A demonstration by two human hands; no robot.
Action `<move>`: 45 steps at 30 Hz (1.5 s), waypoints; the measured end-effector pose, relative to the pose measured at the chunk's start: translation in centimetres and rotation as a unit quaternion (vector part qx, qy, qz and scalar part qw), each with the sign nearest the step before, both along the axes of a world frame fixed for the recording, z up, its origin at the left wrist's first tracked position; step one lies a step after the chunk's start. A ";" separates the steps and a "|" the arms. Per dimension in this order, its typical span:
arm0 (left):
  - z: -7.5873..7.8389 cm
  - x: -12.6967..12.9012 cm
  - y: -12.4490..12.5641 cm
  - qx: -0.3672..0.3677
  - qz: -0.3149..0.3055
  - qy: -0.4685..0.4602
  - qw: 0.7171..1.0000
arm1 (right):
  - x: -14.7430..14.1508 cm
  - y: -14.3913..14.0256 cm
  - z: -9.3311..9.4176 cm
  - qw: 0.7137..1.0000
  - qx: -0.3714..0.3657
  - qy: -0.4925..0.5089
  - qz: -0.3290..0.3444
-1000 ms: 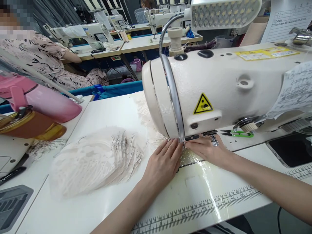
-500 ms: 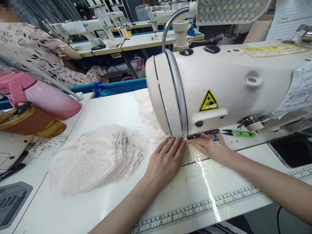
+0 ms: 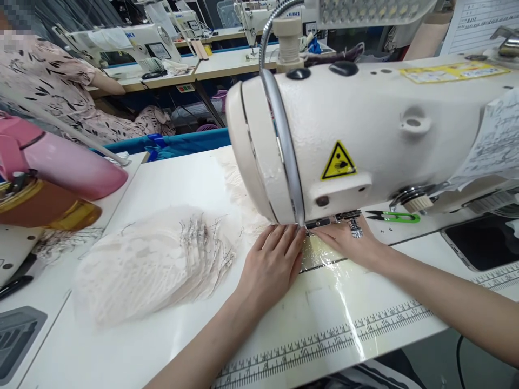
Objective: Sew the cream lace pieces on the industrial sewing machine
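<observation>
My left hand (image 3: 271, 262) lies flat at the left of the needle area, its fingers stretched forward under the head of a white sewing machine (image 3: 336, 113). Sheer cream fabric (image 3: 239, 189) spreads just beyond those fingertips. On the other side of the needle, my right hand (image 3: 357, 243) rests low with its thumb stretched toward the left fingertips. Machine parts cover some of its fingers, and any cloth under them is hard to make out. A pile of sheer cream pieces (image 3: 133, 275) with dark thread ends along one side sits left of my left hand.
Green thread snips (image 3: 397, 217) and a phone (image 3: 482, 246) lie on the right. A printed ruler (image 3: 324, 343) runs along the front edge. A pink bottle (image 3: 77, 162) and an amber container (image 3: 60, 208) stand at left. Beyond sits a person (image 3: 60, 92) near other sewing machines (image 3: 125, 43).
The camera view has shifted slightly, so most things appear a little further left and higher. Both hands keep nearly the same place by the needle.
</observation>
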State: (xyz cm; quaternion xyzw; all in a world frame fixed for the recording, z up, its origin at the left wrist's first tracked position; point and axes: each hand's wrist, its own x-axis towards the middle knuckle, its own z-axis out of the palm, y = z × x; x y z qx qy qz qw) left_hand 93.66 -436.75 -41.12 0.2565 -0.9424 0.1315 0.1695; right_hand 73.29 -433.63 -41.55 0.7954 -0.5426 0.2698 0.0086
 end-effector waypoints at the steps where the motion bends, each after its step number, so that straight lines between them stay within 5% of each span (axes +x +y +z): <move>1: 0.1 0.0 0.0 -0.007 -0.002 0.002 1.000 | -0.1 0.2 0.2 1.000 -0.002 0.011 0.002; 6: 0.1 0.2 0.4 -0.059 -0.044 -0.018 0.997 | -0.4 1.2 0.9 0.997 -0.032 0.064 0.013; 13: 0.0 0.4 0.2 -0.014 -0.019 0.014 1.000 | 0.0 0.9 -1.0 0.996 -0.082 0.043 0.009; 45: 0.4 0.2 0.1 0.010 0.000 0.010 1.000 | -0.1 1.2 -0.4 0.990 -0.005 0.138 -0.036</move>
